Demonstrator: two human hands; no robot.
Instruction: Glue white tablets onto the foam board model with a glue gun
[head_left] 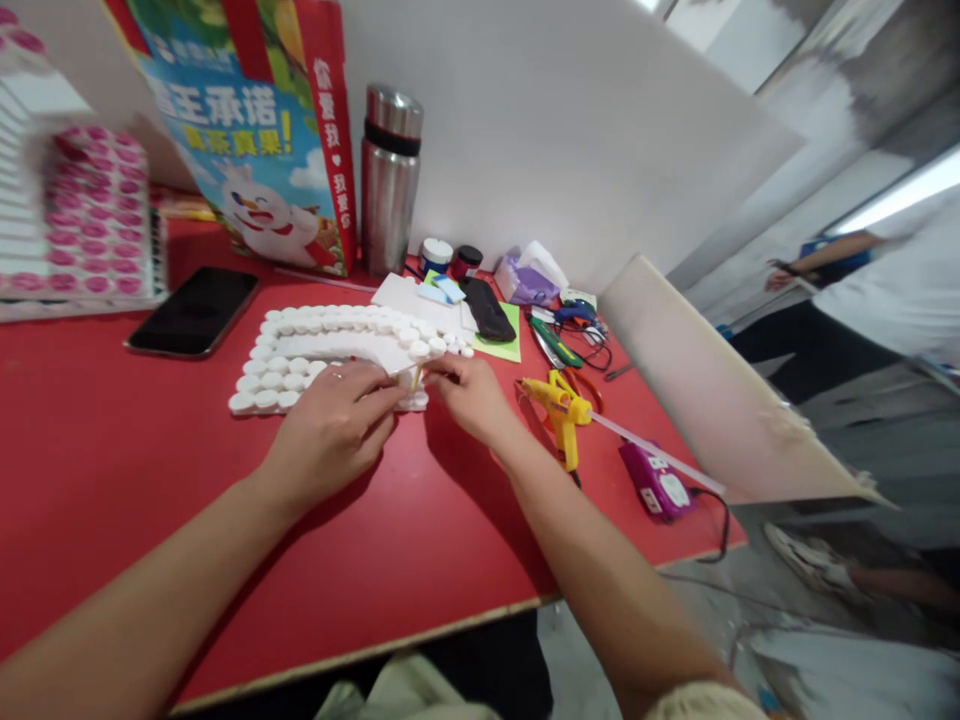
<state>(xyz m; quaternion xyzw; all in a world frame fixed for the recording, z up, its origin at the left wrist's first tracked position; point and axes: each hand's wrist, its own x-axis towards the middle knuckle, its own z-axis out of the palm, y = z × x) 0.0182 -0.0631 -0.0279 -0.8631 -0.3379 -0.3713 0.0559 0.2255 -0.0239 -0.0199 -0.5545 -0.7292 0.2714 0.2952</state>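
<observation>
A white piece built from rows of small round discs (277, 382) lies on the red table, with a smooth white strip (337, 347) curving through its middle. Over its right front part, my left hand (337, 425) is closed, with the fingertips against the piece; what they pinch is hidden. My right hand (472, 395) is closed in a pinch at the same end. A thin pale-yellow stick (417, 378) shows at its fingertips, between the two hands. Several loose white discs (420, 349) lie by the piece's right end.
A yellow glue gun (559, 405) with a long clear glue stick lies right of my hands, near a purple box (656, 482) with a cord. Behind stand a steel bottle (390, 180) and a printed bag (262, 150). A phone (193, 312) lies left. A person (885, 290) stands beyond the board (712, 390).
</observation>
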